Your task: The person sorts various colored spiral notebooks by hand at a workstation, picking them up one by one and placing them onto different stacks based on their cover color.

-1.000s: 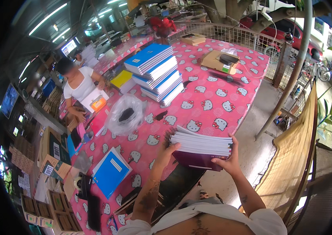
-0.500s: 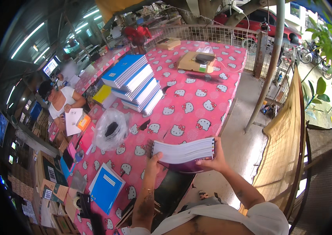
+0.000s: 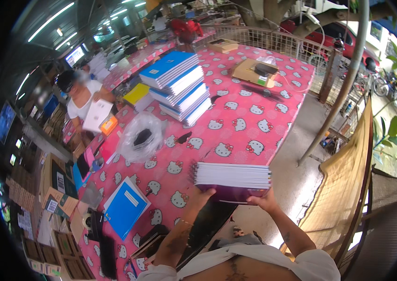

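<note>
Just below and right of the frame's center, the notebooks: a thick stack of notebooks (image 3: pixel 232 174) with the white page edges turned up, a purple cover toward the wearer and dark coils at the left end; it is over the near edge of the bench (image 3: pixel 243 154), and whether it touches the cloth I cannot tell.
Left hand: the left hand (image 3: pixel 202 196) is at the stack's lower left corner, thumb on the purple cover, the other fingers hidden behind; the grip is parted to the stack's thickness and has hold of it.
Right hand: the right hand (image 3: pixel 265 198) has the lower right corner in a like grip, thumb across the cover, spread as wide as the stack.
Pink cloth: printed with white cartoon faces, it covers the bench.
Upper middle: a tall pile of blue notebooks (image 3: pixel 175 86), with a yellow notebook (image 3: pixel 137 93) just beside it on the left.
Left of center: a clear plastic bag (image 3: pixel 155 125) with something dark inside.
Lower left: a single blue notebook (image 3: pixel 126 208) lying tilted, and a black brush (image 3: pixel 108 255) near it.
Upper right of the bench: an opened cardboard box (image 3: pixel 246 72) bearing a dark object.
Upper left: a person in a white top (image 3: pixel 80 110) holding white sheets (image 3: pixel 97 115).
</note>
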`<state>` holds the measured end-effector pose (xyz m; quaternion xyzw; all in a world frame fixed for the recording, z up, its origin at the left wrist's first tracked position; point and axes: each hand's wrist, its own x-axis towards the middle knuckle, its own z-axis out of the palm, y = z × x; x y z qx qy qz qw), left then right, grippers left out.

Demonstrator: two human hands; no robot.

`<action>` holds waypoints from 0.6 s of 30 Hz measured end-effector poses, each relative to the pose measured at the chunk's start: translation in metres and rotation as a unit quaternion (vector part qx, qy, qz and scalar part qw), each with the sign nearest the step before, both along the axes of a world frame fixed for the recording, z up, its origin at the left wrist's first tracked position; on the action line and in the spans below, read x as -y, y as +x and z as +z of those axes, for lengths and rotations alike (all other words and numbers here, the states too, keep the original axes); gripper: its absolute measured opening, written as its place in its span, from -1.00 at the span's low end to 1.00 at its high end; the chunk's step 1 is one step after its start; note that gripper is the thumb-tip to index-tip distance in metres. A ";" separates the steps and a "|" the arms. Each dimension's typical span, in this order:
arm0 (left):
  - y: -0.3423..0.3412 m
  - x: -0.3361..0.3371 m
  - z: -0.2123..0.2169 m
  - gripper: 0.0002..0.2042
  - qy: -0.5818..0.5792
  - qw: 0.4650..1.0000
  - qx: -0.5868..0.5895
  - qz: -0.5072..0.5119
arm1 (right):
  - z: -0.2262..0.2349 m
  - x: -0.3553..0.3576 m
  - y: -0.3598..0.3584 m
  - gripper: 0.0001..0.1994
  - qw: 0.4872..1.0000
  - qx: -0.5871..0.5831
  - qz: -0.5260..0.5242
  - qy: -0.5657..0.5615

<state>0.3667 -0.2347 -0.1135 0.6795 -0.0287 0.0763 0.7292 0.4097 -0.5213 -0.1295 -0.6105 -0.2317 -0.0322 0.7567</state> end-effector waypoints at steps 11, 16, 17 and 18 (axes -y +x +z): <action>0.034 -0.043 0.011 -0.29 -0.088 0.934 -0.236 0.254 | 0.067 -0.113 0.134 -0.07 0.915 -0.274 0.148 -0.255; 0.052 -0.087 -0.019 -0.49 -0.305 0.888 -0.290 0.183 | 0.026 -0.158 0.209 -0.25 0.854 -0.331 0.319 -0.244; 0.041 -0.104 -0.036 -0.50 -0.260 0.924 -0.217 0.177 | 0.025 -0.176 0.207 -0.25 0.845 -0.327 0.342 -0.251; 0.029 -0.121 -0.053 -0.51 -0.193 0.953 -0.148 0.181 | 0.029 -0.196 0.204 -0.28 0.840 -0.322 0.356 -0.254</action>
